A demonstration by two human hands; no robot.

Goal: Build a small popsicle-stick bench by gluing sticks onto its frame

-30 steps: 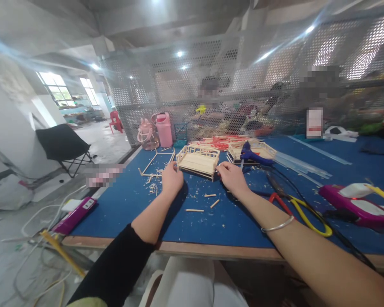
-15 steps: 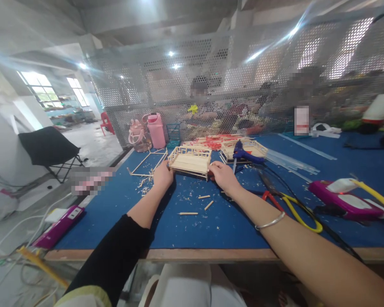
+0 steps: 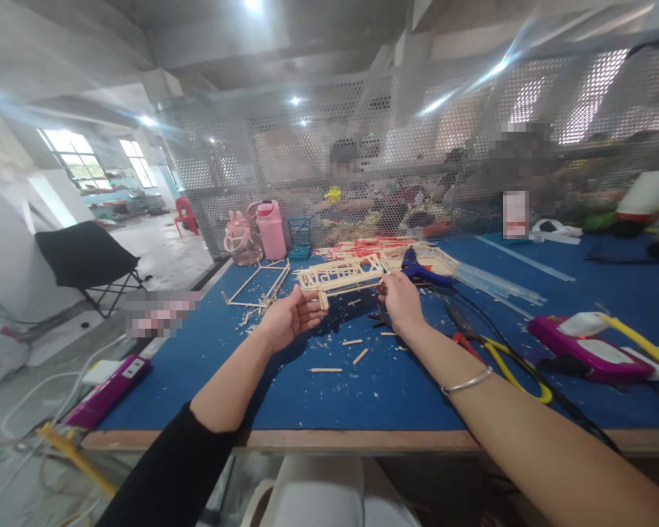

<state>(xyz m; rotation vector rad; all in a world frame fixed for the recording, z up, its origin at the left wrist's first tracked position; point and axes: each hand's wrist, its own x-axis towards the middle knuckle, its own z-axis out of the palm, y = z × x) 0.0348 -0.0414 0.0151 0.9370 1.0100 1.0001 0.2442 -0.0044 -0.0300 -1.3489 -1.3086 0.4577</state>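
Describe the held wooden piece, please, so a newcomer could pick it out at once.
Start at the blue tabletop. Over its middle, between the left hand and right hand, is a pale, railed wooden piece. Unlike the similar piece by the blue glue gun, it is held raised and tilted.

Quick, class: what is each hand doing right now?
Left hand: open, fingers extended, touching the left end of the small wooden piece.
Right hand: closed, holding its right end.

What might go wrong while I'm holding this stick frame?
The stick frame has thin bars that might crack if your right hand pinches hard. Your left hand looks only loosely curled at one end, which could slip. The blue glue gun, close by your right hand, might get bumped.
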